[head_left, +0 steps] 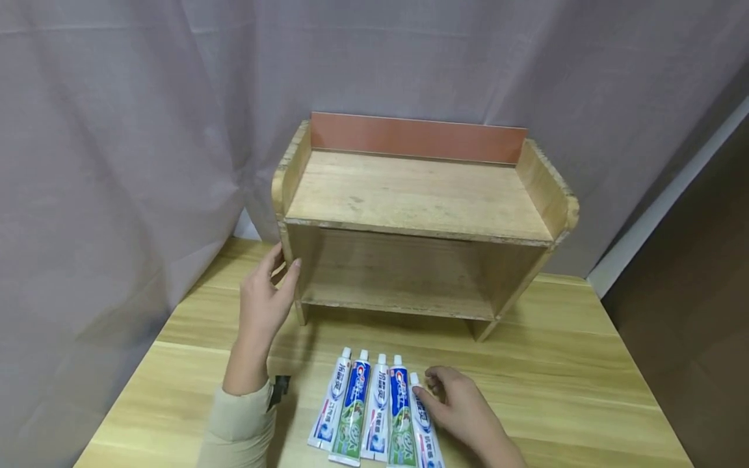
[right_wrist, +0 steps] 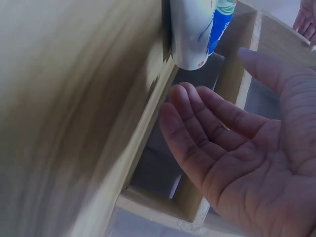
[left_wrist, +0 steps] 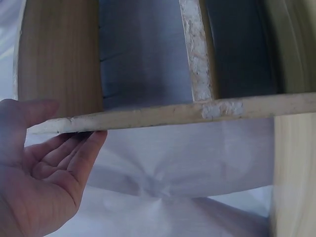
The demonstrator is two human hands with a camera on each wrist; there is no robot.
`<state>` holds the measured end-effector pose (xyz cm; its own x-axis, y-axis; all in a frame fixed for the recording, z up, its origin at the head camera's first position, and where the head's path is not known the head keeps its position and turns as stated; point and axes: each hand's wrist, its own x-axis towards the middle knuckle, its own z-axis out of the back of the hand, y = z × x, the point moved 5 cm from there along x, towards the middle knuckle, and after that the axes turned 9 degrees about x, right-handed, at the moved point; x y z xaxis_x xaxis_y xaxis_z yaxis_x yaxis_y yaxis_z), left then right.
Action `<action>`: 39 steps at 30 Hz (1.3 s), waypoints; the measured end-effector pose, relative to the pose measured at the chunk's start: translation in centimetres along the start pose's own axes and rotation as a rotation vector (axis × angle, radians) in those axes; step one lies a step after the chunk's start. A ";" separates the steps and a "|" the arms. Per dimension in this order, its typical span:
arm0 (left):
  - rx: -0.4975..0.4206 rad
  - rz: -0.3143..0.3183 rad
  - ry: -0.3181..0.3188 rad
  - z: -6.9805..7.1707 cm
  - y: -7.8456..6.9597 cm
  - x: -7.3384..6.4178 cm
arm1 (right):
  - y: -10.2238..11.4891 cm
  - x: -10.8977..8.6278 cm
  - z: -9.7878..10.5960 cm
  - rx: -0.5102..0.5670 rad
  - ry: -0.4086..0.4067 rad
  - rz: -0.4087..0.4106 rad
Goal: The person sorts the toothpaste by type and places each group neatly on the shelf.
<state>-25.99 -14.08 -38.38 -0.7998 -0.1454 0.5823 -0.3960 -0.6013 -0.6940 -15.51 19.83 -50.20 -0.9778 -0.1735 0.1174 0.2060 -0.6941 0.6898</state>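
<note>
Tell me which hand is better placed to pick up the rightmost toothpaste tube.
The right hand, most likely: it holds nothing and sits right beside the rightmost tube. The left hand is farther from that tube and holds the side of the wooden shelf.

Draped-off space, grey cloth (head_left: pixel 398 58), wooden table (head_left: pixel 562 370)
</note>
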 end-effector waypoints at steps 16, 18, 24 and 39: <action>0.121 -0.042 -0.001 1.3 -0.8 0.8 | 0.4 -0.9 -1.1 -0.002 0.154 -0.126; 0.140 -0.042 -0.001 1.3 -0.7 0.7 | 0.5 -1.1 -1.1 -0.001 0.166 -0.129; 0.156 -0.063 0.002 0.8 -0.5 0.4 | 0.1 -1.3 -1.1 0.046 0.183 -0.173; 0.177 -0.046 0.019 0.6 -0.1 0.6 | 0.0 -1.0 -1.9 0.099 0.172 -0.250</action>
<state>-26.20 -14.62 -37.70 -0.7915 -0.1005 0.6028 -0.3483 -0.7364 -0.5801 -14.44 18.64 -51.65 -0.9751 -0.1280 -0.1810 -0.0524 -0.6599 0.7495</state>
